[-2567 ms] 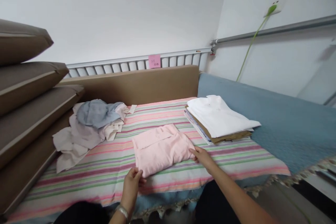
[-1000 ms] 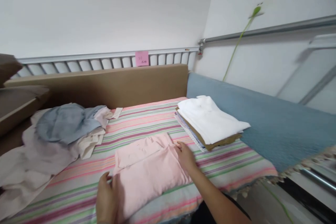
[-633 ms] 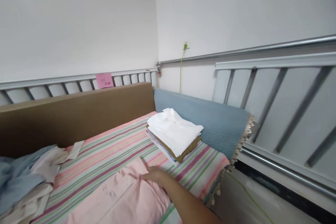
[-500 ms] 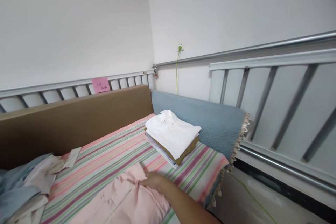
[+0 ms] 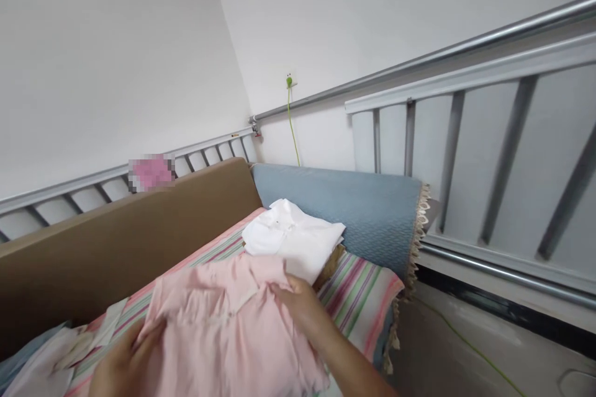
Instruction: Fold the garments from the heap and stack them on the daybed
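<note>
A pink shirt (image 5: 218, 322) is spread between my hands, lifted over the striped sheet (image 5: 361, 298). My left hand (image 5: 133, 350) is closed on its left side, slightly blurred. My right hand (image 5: 302, 307) pinches the upper right part of the shirt, thumb on top and the fingers mostly hidden. Just behind the shirt lies a folded white shirt (image 5: 298, 239) with its collar up, on top of a stack. A brown folded garment (image 5: 331, 265) peeks out beneath it, and the pink cloth covers the stack's front edge.
A brown backrest (image 5: 186, 211) runs along the left and a blue covered armrest (image 5: 335, 198) closes the far end. Rumpled clothes (image 5: 41, 360) lie at lower left. Radiators (image 5: 433, 142) and a pipe line the walls; a green cord (image 5: 293, 124) hangs from an outlet.
The pink shirt has risen and moved toward the folded stack, now overlapping its front. My left hand has come into view, gripping the shirt's left side. The view has tilted and shifted right.
</note>
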Available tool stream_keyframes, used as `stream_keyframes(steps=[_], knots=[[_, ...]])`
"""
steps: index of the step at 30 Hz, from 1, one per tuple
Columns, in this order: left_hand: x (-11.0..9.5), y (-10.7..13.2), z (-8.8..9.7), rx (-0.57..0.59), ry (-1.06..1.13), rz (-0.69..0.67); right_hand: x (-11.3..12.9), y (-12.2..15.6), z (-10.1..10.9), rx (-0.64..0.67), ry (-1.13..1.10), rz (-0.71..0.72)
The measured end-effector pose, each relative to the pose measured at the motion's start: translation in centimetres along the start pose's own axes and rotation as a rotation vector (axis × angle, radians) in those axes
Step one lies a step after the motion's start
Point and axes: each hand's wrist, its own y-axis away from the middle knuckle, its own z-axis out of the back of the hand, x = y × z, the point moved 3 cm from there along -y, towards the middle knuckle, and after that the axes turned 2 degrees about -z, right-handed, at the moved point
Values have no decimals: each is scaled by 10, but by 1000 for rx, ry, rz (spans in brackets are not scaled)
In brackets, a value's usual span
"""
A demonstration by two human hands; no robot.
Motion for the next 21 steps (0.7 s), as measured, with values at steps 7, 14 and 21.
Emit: stream_keyframes(steps=[7,14,21], knots=[[-176,-146,-64,-4,-169,-469,48,-52,73,-439,-86,160],[-204,-185,-229,200,-417,-427,-82,-83,134,-596,143,-78],[-172,-104,-325,472,-495,-578,-111,-90,153,-580,-17,-257]])
